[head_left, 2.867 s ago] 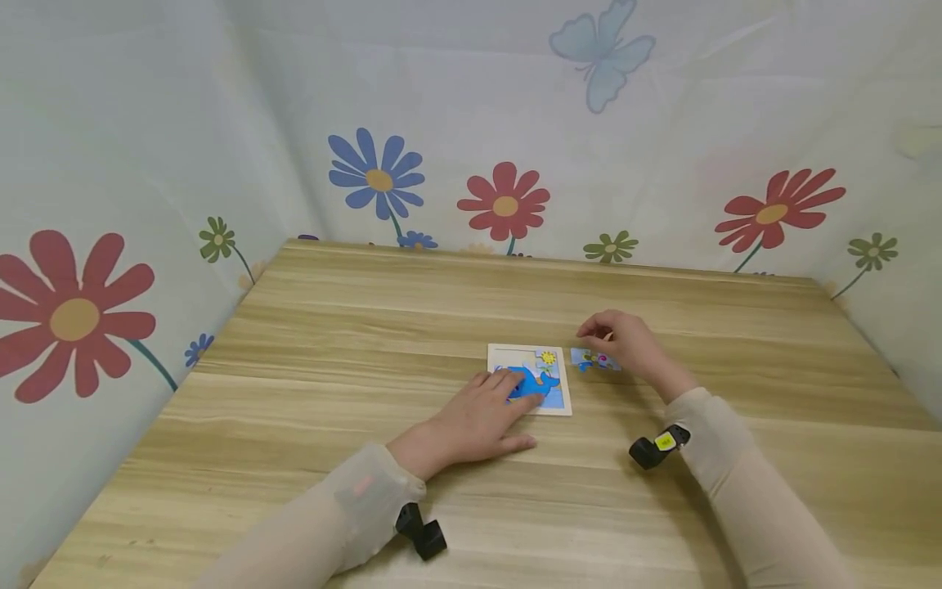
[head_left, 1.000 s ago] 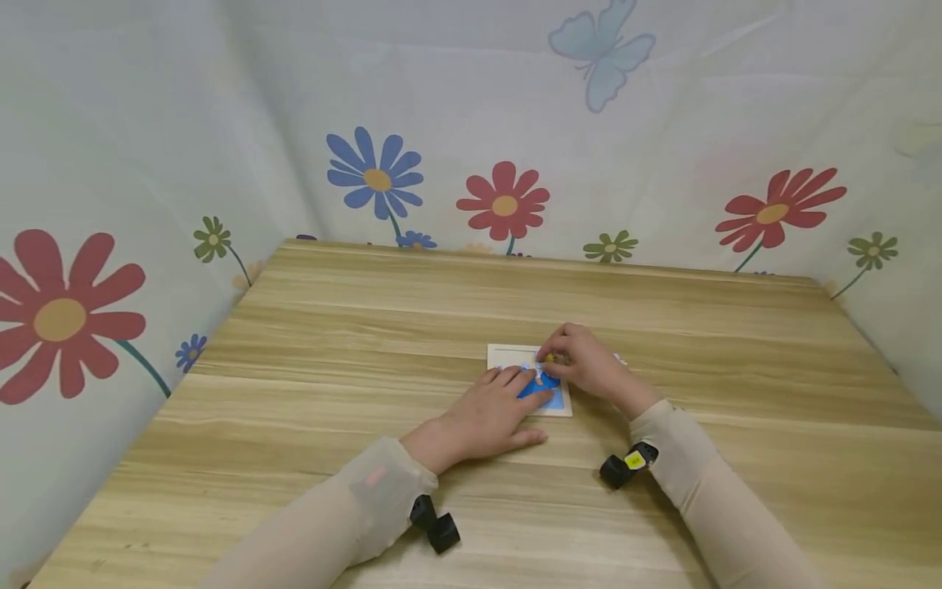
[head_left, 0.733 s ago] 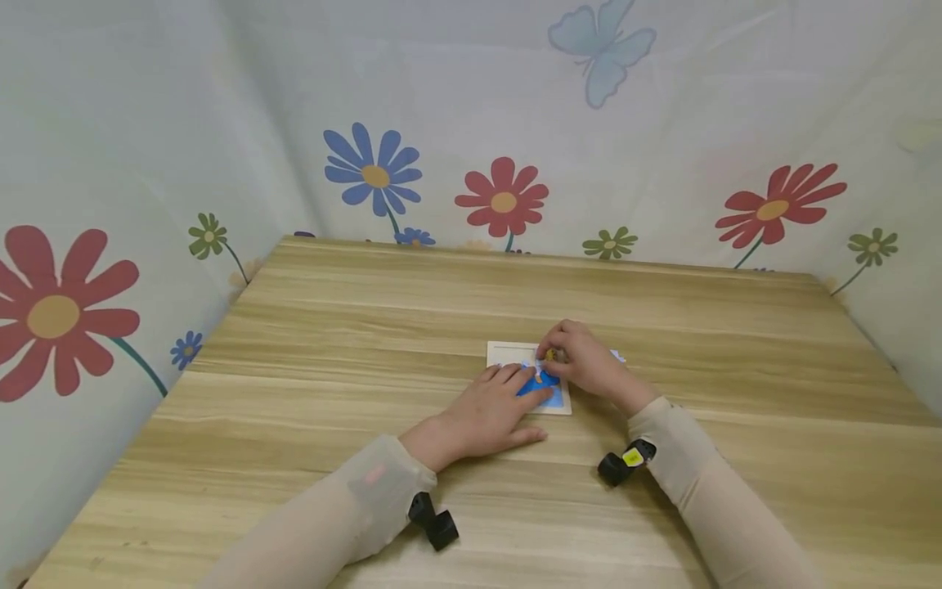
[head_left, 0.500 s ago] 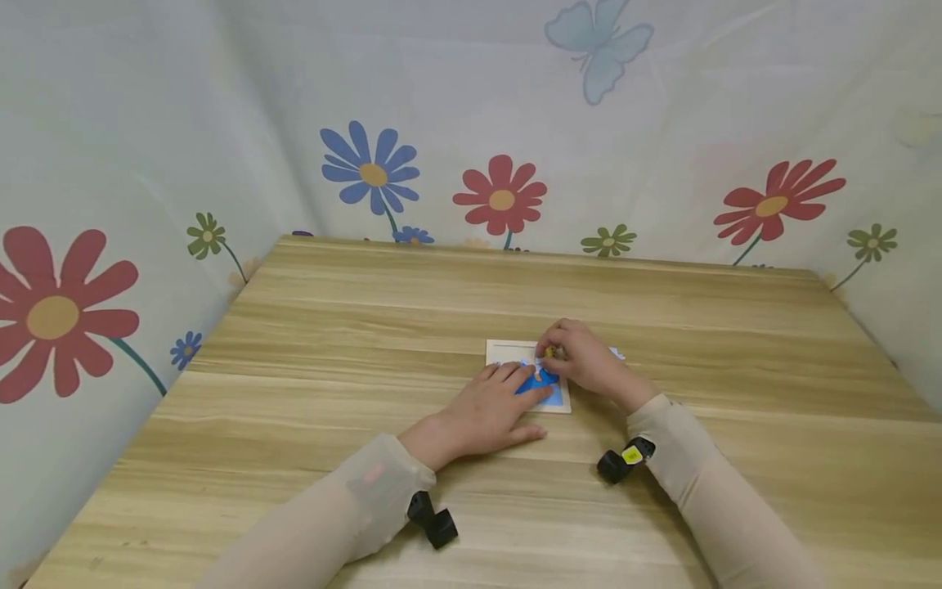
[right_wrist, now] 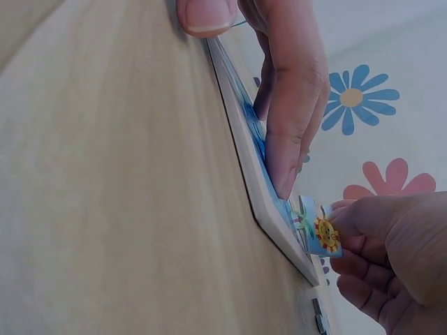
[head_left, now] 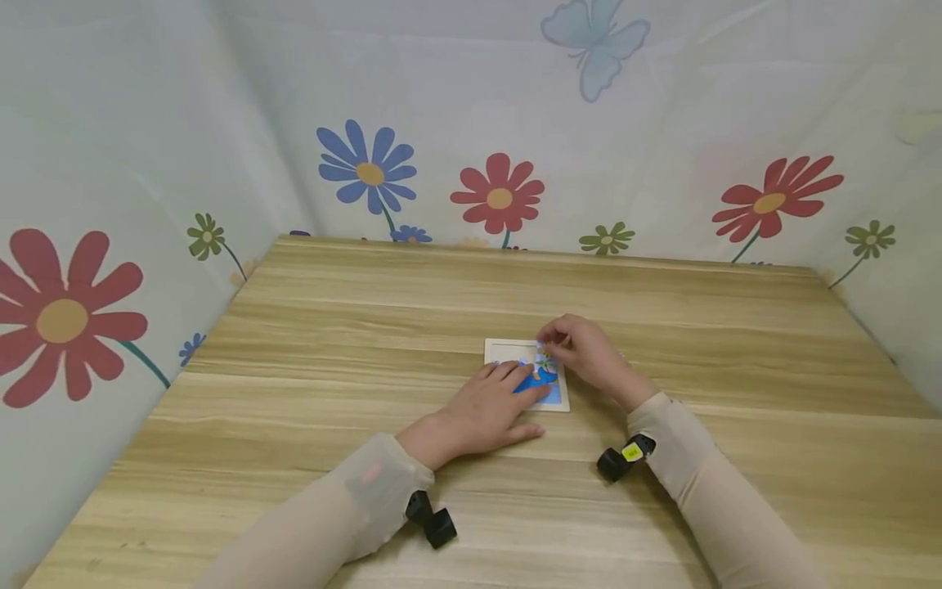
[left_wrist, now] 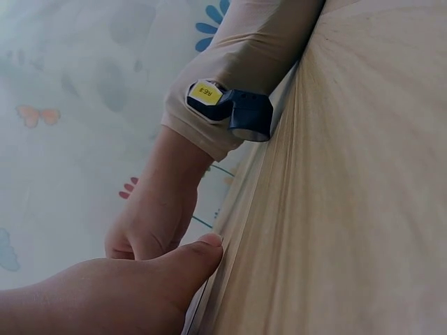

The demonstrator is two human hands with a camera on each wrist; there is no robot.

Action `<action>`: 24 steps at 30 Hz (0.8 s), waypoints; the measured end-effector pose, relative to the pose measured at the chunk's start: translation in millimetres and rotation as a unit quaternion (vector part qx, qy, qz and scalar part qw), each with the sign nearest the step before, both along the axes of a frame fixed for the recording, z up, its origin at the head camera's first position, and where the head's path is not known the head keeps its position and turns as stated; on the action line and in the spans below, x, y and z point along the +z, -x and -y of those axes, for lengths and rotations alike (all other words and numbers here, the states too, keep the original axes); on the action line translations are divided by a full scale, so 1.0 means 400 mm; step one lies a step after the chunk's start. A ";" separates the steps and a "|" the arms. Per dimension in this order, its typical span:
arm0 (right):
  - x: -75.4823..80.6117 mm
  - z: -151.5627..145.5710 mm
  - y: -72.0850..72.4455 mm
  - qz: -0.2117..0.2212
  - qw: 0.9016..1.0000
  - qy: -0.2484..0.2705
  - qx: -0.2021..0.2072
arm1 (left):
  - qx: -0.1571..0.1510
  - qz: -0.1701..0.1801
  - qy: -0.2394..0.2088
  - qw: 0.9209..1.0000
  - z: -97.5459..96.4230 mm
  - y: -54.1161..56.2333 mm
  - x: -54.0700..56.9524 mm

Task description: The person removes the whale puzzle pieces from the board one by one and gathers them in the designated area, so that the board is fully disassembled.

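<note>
A small jigsaw puzzle in a pale wooden frame [head_left: 562, 397] lies on the table, with a blue whale picture [head_left: 546, 376] in it. My left hand [head_left: 482, 413] rests on the puzzle, fingers spread over its left and middle part, hiding much of the whale. At the far right corner, my right hand [head_left: 589, 352] pinches a puzzle piece with a yellow sun [right_wrist: 326, 234] between thumb and fingers. That piece stands tilted up from the frame in the right wrist view. The upper left part of the frame shows a bare pale base [head_left: 511, 352].
A loose puzzle piece [right_wrist: 320, 315] lies on the table beyond the frame's right side, mostly hidden by my right hand in the head view. The wood-grain table [head_left: 368, 327] ends at a flower-printed cloth [head_left: 441, 82] behind and at both sides.
My right hand has moved left from over the loose piece to the frame's corner and tilted up the sun piece, which lay in the frame earlier. My left hand stays on the puzzle.
</note>
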State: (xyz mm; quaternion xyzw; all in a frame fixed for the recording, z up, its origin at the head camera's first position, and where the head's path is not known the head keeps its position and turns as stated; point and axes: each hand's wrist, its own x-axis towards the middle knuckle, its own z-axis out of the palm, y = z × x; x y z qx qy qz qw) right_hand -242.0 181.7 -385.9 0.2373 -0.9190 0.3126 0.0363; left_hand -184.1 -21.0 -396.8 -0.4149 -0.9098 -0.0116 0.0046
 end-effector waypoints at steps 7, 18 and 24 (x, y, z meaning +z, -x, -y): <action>0.015 -0.003 -0.004 -0.006 1.000 0.015 -0.016 | 0.001 -0.007 0.006 1.000 -0.001 -0.007 0.013; 0.034 -0.017 -0.010 0.030 0.999 0.026 -0.009 | 0.001 -0.007 0.009 1.000 -0.003 -0.013 0.007; 0.073 -0.030 -0.008 0.032 0.999 0.019 0.001 | 0.004 0.004 0.007 1.000 -0.001 -0.010 0.010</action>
